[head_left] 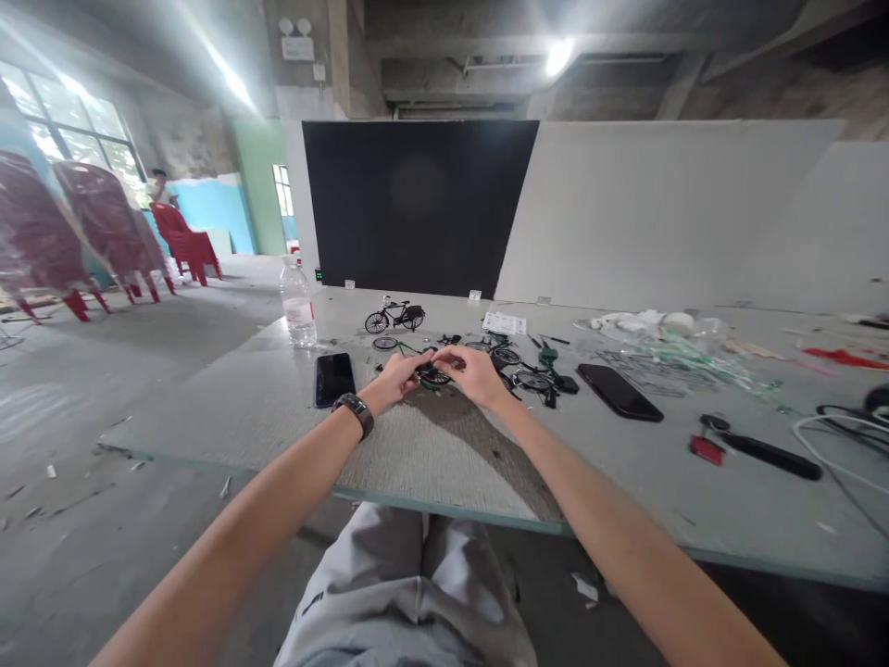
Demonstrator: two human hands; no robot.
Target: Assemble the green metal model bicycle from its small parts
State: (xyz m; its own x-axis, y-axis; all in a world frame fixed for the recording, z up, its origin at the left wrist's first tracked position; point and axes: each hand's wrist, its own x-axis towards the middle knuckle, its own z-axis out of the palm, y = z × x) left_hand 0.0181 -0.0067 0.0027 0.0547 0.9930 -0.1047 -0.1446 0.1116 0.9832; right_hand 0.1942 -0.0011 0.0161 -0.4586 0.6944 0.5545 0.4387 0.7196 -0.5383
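Note:
My left hand (398, 378), with a dark watch on its wrist, and my right hand (477, 371) meet over the grey table (444, 454). Both pinch a small black wheel part (433, 375) of a model bicycle between their fingertips. Loose bicycle parts (528, 366) lie just right of my right hand: small wheels, a frame and a green piece. A finished black miniature bicycle (395, 317) stands upright farther back. A dark phone (334, 378) lies flat just left of my left hand.
A clear water bottle (298, 303) stands at the back left. A second phone (619, 391), a black tool with a red piece (760, 453), white cable (837, 445) and plastic sprues (681, 361) lie at right. Red chairs (104, 232) stand far left, with a person beyond them.

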